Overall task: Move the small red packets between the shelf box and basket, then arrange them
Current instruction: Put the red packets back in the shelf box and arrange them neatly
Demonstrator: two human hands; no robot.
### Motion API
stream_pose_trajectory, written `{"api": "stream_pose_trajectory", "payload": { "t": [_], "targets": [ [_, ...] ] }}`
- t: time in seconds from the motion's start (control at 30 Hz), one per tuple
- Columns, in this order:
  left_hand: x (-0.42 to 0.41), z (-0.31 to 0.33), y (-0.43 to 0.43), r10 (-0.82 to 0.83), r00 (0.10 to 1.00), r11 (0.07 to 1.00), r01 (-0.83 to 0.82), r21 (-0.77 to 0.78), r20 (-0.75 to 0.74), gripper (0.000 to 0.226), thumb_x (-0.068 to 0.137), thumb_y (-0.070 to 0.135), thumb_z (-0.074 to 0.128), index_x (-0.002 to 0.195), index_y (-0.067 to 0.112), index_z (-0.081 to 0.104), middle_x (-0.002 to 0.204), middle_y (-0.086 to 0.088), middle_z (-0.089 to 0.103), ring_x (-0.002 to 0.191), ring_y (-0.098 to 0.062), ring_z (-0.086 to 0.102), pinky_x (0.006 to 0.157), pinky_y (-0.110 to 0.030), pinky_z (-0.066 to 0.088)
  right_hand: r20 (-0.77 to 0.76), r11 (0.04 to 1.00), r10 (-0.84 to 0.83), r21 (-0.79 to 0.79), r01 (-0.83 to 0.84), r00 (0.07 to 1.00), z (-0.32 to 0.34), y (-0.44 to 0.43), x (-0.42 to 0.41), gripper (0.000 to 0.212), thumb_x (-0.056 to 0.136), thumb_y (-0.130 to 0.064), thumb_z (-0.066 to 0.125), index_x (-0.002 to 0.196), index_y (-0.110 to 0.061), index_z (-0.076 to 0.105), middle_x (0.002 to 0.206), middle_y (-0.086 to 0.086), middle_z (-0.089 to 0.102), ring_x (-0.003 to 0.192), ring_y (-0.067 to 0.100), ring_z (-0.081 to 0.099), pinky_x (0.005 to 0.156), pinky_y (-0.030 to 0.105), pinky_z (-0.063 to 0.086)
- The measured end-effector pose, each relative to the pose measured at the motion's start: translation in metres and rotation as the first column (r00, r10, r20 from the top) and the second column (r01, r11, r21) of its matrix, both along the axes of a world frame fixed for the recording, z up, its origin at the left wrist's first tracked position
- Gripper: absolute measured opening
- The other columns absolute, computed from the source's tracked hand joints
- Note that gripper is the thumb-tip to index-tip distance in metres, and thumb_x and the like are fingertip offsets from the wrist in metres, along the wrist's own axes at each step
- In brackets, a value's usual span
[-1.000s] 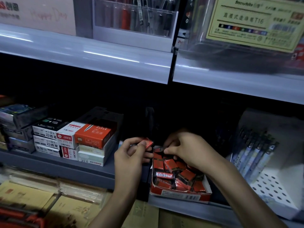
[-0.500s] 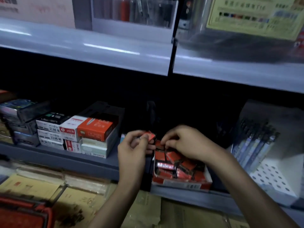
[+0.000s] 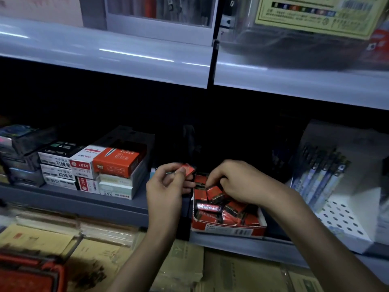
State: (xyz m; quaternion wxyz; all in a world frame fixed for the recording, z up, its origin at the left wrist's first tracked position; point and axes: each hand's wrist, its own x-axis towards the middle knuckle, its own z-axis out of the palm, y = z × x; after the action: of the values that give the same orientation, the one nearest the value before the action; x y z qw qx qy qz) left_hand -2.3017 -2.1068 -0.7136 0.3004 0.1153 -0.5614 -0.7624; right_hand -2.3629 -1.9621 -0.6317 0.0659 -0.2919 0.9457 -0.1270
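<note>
Fingers of left hand: pinching one red packet, held up just left of the shelf box. On the right hand, fingers are curled down into the box's back-left corner, onto the pile. Tips are hidden by knuckles and packets, so can't tell if they've got one.

Big to small:
- upper shelf: two sections, split by one dark upright. Stock on top is cut off by the frame and blurred.
- lower shelf: back is black, nothing readable there.
- cartons under it: flat cardboard, count unclear.
- pen display, white, right: cut off at the edge, pens blurred, roughly seven.
- stationery boxes, stacked left: about ten, leftmost ones too dark to read.
- basket: red, bottom-left corner, only part in frame, contents not visible.
- shelf box: one, red-and-white, open top, at the lower shelf's front edge.
- loose packets inside: jumbled and overlapping, a dozen or so visible, rest buried.
</note>
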Motion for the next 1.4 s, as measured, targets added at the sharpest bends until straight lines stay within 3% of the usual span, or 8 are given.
{"api": "stream_pose_trajectory", "payload": {
  "t": [0.3, 0.4, 0.5, 0.67, 0.9, 1.2, 1.3, 1.4],
  "targets": [
    [-0.001, 0.000, 0.003, 0.006, 1.000, 1.000, -0.006, -0.006, -0.002, 0.008, 0.099, 0.006, 0.062, 0.103, 0.006, 0.069, 0.079, -0.015, 0.076, 0.072, -0.020, 0.075, 0.067, -0.025, 0.061, -0.009, 1.000, -0.004, -0.014, 0.004, 1.000, -0.001, -0.002, -0.002, 0.038, 0.095, -0.009, 0.046, 0.104, -0.032, 0.076, 0.121, -0.013, 0.066, 0.112, 0.007, 0.060, 0.098, 0.028, 0.052],
    [0.001, 0.000, 0.001, -0.001, 1.000, 1.000, 0.001, -0.001, 0.000, 0.008, 0.099, 0.006, 0.063, 0.103, 0.008, 0.070, 0.080, -0.013, 0.077, 0.073, -0.020, 0.075, 0.069, -0.025, 0.061, 0.044, 0.999, -0.022, -0.043, 0.024, 0.999, 0.003, 0.002, -0.005, 0.027, 0.100, -0.021, 0.051, 0.107, -0.032, 0.075, 0.112, -0.014, 0.070, 0.102, 0.004, 0.063, 0.091, 0.024, 0.054],
    [0.001, 0.000, 0.000, -0.008, 1.000, 1.000, 0.008, -0.002, -0.005, 0.008, 0.099, 0.007, 0.063, 0.102, 0.009, 0.070, 0.080, -0.012, 0.077, 0.074, -0.020, 0.075, 0.068, -0.024, 0.061, -0.017, 0.994, -0.076, -0.074, 0.074, 0.997, 0.003, 0.008, -0.011, 0.025, 0.101, -0.024, 0.052, 0.113, -0.038, 0.069, 0.109, -0.011, 0.068, 0.089, 0.006, 0.063, 0.076, 0.022, 0.051],
    [0.000, -0.001, 0.000, -0.008, 1.000, 1.000, 0.007, -0.021, -0.006, 0.008, 0.099, 0.008, 0.063, 0.102, 0.010, 0.070, 0.080, -0.011, 0.077, 0.074, -0.019, 0.075, 0.069, -0.023, 0.060, -0.029, 0.989, -0.151, -0.004, 0.151, 0.988, -0.007, 0.005, -0.016, 0.029, 0.095, -0.037, 0.067, 0.123, -0.039, 0.064, 0.122, -0.007, 0.063, 0.108, 0.014, 0.059, 0.090, 0.031, 0.053],
    [-0.001, -0.002, 0.002, 0.000, 1.000, 1.000, 0.000, -0.031, -0.011, 0.008, 0.098, 0.007, 0.063, 0.102, 0.010, 0.069, 0.078, -0.011, 0.076, 0.072, -0.018, 0.074, 0.067, -0.023, 0.060, 0.028, 0.981, -0.186, 0.064, 0.184, 0.982, -0.011, -0.003, -0.020, 0.036, 0.093, -0.040, 0.070, 0.126, -0.026, 0.065, 0.122, -0.003, 0.064, 0.107, 0.015, 0.059, 0.088, 0.028, 0.051],
    [0.003, 0.003, 0.004, -0.028, 0.999, 0.999, 0.027, -0.045, -0.027, 0.012, 0.095, 0.014, 0.069, 0.106, 0.008, 0.066, 0.077, -0.012, 0.077, 0.076, -0.020, 0.075, 0.066, -0.021, 0.058, 0.159, 0.962, -0.207, -0.148, 0.231, 0.965, -0.011, 0.001, -0.022, 0.023, 0.089, -0.044, 0.072, 0.110, -0.036, 0.071, 0.105, -0.010, 0.067, 0.091, 0.008, 0.063, 0.082, 0.026, 0.054],
    [0.005, 0.005, 0.005, -0.061, 0.997, 0.997, 0.058, -0.058, -0.039, 0.014, 0.094, 0.016, 0.070, 0.104, 0.006, 0.067, 0.078, -0.011, 0.078, 0.079, -0.020, 0.076, 0.066, -0.021, 0.058, 0.254, 0.849, -0.244, -0.409, 0.333, 0.936, -0.001, 0.000, -0.017, 0.014, 0.094, -0.046, 0.065, 0.093, -0.033, 0.072, 0.077, -0.010, 0.064, 0.069, 0.003, 0.057, 0.063, 0.020, 0.046],
    [0.006, 0.004, 0.006, -0.095, 0.994, 0.993, 0.091, -0.076, -0.054, 0.012, 0.095, 0.017, 0.069, 0.106, 0.011, 0.070, 0.083, -0.010, 0.078, 0.084, -0.023, 0.076, 0.073, -0.032, 0.062, 0.337, 0.805, -0.139, -0.510, 0.304, 0.931, 0.008, -0.004, -0.008, 0.023, 0.089, -0.046, 0.071, 0.089, -0.025, 0.078, 0.067, -0.001, 0.072, 0.051, 0.006, 0.052, 0.052, 0.018, 0.040]
  ]
}}
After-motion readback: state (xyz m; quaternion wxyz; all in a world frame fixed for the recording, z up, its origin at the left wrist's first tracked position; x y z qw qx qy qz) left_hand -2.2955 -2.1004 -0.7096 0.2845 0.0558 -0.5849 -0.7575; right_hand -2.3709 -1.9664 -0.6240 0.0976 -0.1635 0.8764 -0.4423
